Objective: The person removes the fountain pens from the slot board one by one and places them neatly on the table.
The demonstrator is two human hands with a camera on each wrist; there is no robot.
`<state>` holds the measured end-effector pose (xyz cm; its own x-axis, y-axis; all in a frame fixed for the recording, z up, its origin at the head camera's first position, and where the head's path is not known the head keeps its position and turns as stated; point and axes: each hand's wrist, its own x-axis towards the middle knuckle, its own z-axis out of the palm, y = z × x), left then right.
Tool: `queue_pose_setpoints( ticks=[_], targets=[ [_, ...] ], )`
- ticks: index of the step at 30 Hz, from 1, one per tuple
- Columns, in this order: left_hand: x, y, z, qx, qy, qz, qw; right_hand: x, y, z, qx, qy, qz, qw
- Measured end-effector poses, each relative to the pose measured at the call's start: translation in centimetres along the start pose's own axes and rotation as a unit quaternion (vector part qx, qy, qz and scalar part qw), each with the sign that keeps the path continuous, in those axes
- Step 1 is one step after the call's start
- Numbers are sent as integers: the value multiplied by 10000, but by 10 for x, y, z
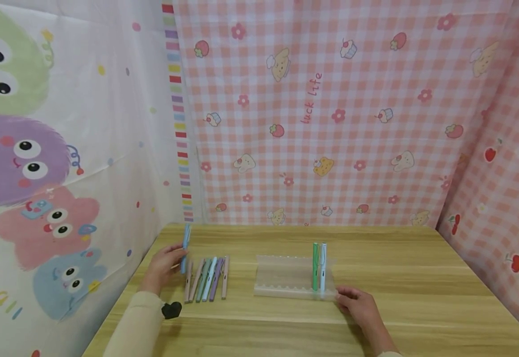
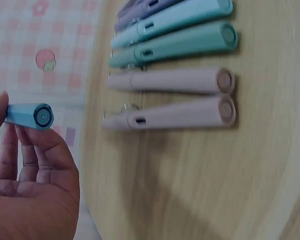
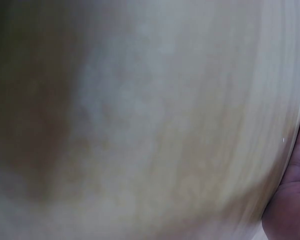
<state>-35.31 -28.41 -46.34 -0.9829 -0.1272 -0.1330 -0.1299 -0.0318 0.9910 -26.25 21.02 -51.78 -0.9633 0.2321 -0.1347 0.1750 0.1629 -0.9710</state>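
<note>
My left hand [image 1: 165, 265] pinches a blue pen [image 1: 185, 249] between thumb and fingers, raised at the left of the pen row. In the left wrist view the pen's round end [image 2: 43, 117] faces the camera. Beside that hand lie several capped pens with clips: pinkish ones [image 2: 180, 112], green [image 2: 185, 46], light blue [image 1: 209, 279] and purple [image 1: 216, 280]. My right hand [image 1: 359, 305] grips the near right corner of a clear notched pen tray [image 1: 282, 292]. A green pen [image 1: 315, 267] and a pale blue pen [image 1: 323, 267] lie in the tray's right end.
The wooden table [image 1: 295, 327] carries the pen row on the left and the tray right of centre. A pink checked cloth [image 1: 313, 99] hangs behind it, with a cartoon-printed white cloth [image 1: 121, 124] on the left. A black heart-shaped item [image 1: 171, 310] sits by the left sleeve.
</note>
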Motion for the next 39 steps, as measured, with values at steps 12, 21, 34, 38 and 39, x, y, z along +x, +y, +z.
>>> queue_pose_setpoints(
  ticks=[12, 21, 34, 38, 39],
  targets=[
    [-10, -14, -36, 312, -176, -283, 9990, 2, 3, 0, -64, -13, -66, 10000],
    [-14, -27, -46, 273, -110, -658, 9974, 2, 2, -1, -4, -40, -39, 10000],
    [-15, -38, -47, 363, -504, -1016, 9929, 1, 1, -1, -11, -66, -28, 10000],
    [-16, -39, -43, 452, -265, -1032, 9933, 1, 2, -1, -18, -52, -19, 10000],
    [-16, -40, -42, 456, -225, -1036, 9933, 2, 2, -1, -16, -50, -21, 10000]
  ],
)
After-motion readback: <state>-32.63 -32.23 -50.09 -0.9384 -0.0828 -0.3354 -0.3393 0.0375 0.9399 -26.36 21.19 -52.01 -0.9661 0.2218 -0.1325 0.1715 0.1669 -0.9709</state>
